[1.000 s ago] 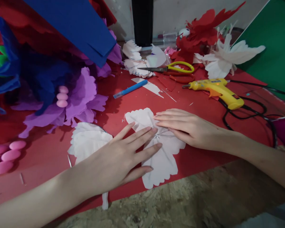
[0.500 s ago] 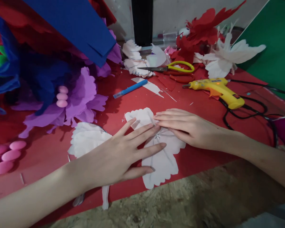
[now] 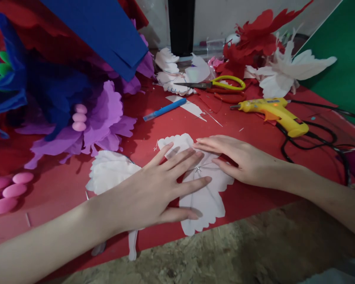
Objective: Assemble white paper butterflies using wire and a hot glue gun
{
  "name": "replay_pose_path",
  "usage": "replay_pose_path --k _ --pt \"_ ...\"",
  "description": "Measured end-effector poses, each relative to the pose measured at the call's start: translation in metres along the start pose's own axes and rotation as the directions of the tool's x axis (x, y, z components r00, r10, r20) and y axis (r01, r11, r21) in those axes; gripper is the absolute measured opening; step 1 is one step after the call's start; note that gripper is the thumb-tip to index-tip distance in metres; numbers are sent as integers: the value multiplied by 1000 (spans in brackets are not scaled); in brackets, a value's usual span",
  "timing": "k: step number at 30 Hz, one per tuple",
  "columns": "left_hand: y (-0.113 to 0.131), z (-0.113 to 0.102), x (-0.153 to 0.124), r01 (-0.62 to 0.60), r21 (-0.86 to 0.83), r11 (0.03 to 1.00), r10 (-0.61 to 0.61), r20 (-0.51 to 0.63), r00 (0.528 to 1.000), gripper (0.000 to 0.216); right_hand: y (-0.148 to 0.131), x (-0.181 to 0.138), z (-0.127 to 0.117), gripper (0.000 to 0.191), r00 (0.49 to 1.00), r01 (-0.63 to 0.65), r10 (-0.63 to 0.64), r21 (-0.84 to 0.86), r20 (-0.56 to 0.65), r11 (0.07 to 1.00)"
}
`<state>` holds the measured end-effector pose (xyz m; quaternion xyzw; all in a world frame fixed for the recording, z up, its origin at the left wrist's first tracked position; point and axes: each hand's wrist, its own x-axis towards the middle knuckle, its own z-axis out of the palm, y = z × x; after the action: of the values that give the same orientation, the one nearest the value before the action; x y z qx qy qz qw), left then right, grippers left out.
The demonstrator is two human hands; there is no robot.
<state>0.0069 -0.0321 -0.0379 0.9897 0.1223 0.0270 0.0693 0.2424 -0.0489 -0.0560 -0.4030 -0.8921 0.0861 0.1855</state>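
A white paper flower made of scalloped petals lies flat on the red sheet. My left hand rests on it with fingers spread and flat, pressing near the centre. My right hand lies flat on the flower's right side, fingers stretched toward the left hand's fingertips. Neither hand holds anything. A second white scalloped petal piece lies just left of my left hand, partly under my wrist.
A yellow glue gun with a black cord lies at the right. Yellow-handled scissors and a blue craft knife lie behind the flower. Purple and blue paper flowers, pink egg shapes, red and white paper flowers surround.
My left hand has slid slightly forward and right over the flower, and the camera view shifted a little. The right hand stays pressed in place.
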Motion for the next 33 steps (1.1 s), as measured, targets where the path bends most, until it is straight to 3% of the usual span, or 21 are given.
replay_pose_path --k 18,30,33 --pt "-9 5 -5 -34 -3 999 34 90 995 55 1 0 -1 37 1000 21 -21 -36 5 999" --pt "-12 6 -3 -92 -32 995 94 61 994 57 1 -2 -1 35 997 71 -72 -87 -10 994" --pt "-12 7 -3 -95 -39 995 97 41 994 57 0 -2 -4 33 990 120 -126 -91 -69 989"
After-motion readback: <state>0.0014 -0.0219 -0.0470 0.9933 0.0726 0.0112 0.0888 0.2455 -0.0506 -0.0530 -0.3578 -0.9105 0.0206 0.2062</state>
